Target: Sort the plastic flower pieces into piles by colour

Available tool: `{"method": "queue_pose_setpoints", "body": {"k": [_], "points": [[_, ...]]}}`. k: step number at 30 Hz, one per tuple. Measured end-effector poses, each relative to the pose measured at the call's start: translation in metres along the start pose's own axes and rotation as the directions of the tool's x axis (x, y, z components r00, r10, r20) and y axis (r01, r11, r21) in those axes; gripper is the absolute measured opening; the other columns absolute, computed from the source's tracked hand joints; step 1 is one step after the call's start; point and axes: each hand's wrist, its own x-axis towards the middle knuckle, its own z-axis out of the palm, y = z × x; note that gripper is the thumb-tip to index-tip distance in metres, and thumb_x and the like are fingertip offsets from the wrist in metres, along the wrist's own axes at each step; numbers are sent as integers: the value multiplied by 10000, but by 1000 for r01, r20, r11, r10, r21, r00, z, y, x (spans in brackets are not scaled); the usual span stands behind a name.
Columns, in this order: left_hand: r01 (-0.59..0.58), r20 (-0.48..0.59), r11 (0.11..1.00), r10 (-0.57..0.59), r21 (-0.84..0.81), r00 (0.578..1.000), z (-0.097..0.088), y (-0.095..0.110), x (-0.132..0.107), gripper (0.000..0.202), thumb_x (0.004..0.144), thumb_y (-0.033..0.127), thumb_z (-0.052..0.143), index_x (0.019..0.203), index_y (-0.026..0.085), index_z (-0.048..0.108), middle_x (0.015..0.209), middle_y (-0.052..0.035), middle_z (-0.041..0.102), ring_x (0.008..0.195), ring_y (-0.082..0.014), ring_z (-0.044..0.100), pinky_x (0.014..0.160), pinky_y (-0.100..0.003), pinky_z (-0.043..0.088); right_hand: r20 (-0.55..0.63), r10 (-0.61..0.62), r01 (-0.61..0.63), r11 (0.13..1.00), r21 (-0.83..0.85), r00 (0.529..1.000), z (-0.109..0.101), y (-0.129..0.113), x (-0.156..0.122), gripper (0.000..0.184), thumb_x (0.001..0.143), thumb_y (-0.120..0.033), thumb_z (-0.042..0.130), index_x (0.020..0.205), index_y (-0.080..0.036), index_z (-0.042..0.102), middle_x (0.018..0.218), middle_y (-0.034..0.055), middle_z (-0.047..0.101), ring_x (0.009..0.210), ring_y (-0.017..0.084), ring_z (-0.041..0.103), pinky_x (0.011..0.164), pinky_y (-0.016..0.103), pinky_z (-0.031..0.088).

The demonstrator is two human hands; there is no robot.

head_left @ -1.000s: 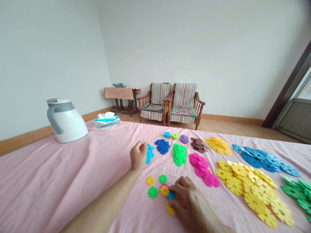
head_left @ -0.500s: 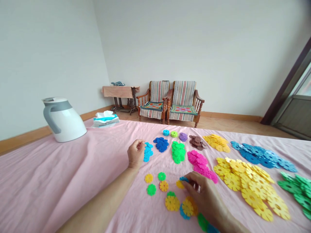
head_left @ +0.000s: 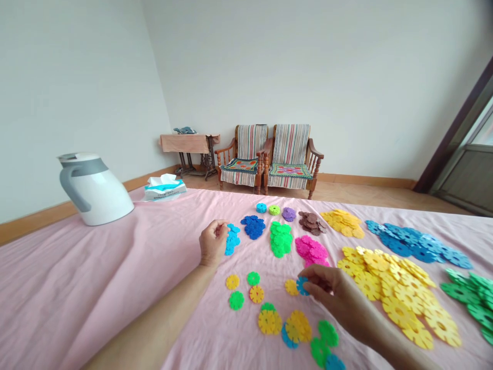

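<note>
My right hand (head_left: 339, 298) pinches a small blue snowflake disc (head_left: 302, 285) just above the pink cloth (head_left: 115, 288), beside a small yellow disc (head_left: 291, 287). My left hand (head_left: 211, 242) rests far out on the cloth with its fingers curled at the edge of the light-blue disc pile (head_left: 232, 239); what they grip is hidden. Near me lie loose yellow, green and blue discs (head_left: 296, 329). Sorted piles sit beyond: dark blue (head_left: 253, 226), green (head_left: 281, 239), pink (head_left: 311, 250).
A white kettle (head_left: 94, 189) and a tissue pack (head_left: 164, 187) stand at the far left of the cloth. Big yellow (head_left: 400, 293), blue (head_left: 418, 245) and green (head_left: 470, 295) piles fill the right side. Two wooden armchairs (head_left: 269, 159) stand by the back wall.
My right hand lifted off the near loose discs and moved right and away with a blue disc pinched. More loose discs show where it lay. My left hand has stayed by the light-blue pile.
</note>
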Motion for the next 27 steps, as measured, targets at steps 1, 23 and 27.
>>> {"method": "queue_pose_setpoints", "body": {"k": [1,23,27], "points": [[-2,1,1000,2,1,1000,0,0,0,230,764,323,517,827,152,657,681,-33,684,609,-156,632,575,-234,492,43,-1,2,1000,-4,999,0,-7,-4,137,767,-244,520,799,-197,645,644,-17,576,608,128,502,547,226,353],[-451,740,881,399,-145,542,11,83,-75,115,778,273,650,772,164,684,681,-11,644,651,-122,582,702,-251,423,-127,-96,100,994,30,987,28,-7,-8,39,796,-227,487,789,-208,520,694,-18,559,623,127,512,565,234,395],[-406,763,908,334,-104,553,11,86,-75,108,775,220,638,695,154,665,656,-9,629,646,-121,572,660,-233,417,-128,-110,113,993,18,986,32,-1,-6,28,783,-197,488,769,-208,510,676,-25,538,610,122,500,562,229,391]]}}
